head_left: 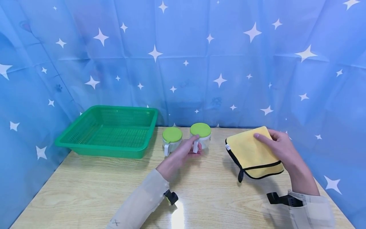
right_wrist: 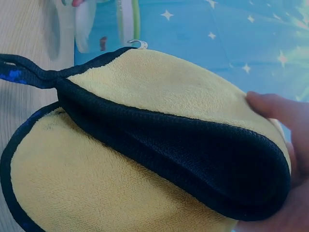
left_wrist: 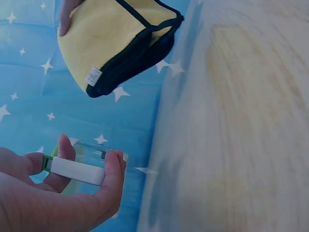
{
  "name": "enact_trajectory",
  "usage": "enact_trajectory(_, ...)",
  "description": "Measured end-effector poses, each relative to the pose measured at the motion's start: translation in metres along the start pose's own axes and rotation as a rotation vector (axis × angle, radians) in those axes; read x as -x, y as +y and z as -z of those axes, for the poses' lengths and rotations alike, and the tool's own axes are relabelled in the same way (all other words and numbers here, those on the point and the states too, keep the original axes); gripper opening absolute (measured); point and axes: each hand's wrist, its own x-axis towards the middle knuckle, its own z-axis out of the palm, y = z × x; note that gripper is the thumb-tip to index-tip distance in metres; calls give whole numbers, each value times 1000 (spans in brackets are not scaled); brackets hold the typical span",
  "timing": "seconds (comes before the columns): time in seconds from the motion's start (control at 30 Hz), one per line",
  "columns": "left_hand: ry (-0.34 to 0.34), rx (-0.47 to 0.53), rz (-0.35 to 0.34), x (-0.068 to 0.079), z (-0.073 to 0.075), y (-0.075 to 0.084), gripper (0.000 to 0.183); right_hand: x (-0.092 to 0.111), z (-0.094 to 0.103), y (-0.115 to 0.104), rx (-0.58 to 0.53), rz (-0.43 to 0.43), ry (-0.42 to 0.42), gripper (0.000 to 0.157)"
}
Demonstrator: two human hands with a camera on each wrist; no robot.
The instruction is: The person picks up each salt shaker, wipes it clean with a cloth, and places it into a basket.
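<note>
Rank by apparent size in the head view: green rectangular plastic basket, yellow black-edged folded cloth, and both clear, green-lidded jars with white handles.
1. Green basket
2. Yellow cloth
3. Left jar and right jar: nearly alike and partly covered, so unranked.

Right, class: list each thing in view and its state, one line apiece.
Green perforated basket: upright, open-topped.
Left green-lidded jar: upright, lid closed.
Right green-lidded jar: upright, lid closed.
Yellow black-edged cloth: folded, held in the air.
Left hand: curled round the right jar's handle.
Right hand: gripping the cloth.
</note>
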Motion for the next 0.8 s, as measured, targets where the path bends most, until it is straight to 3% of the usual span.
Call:
enact_trajectory(0.3, -8, -106, -51, 15, -1, 23, 51, 1, -12, -14, 23, 80, -23, 28)
enact_trajectory(0.5, -11, -119, -59, 19, -3, 30, 50, 2, -25, -18, 79, 194, -42, 32)
enact_trajectory(0.8, -12, -143, -83, 26, -9, 35, 52, 7, -41, -26, 71, 188, -186, 39)
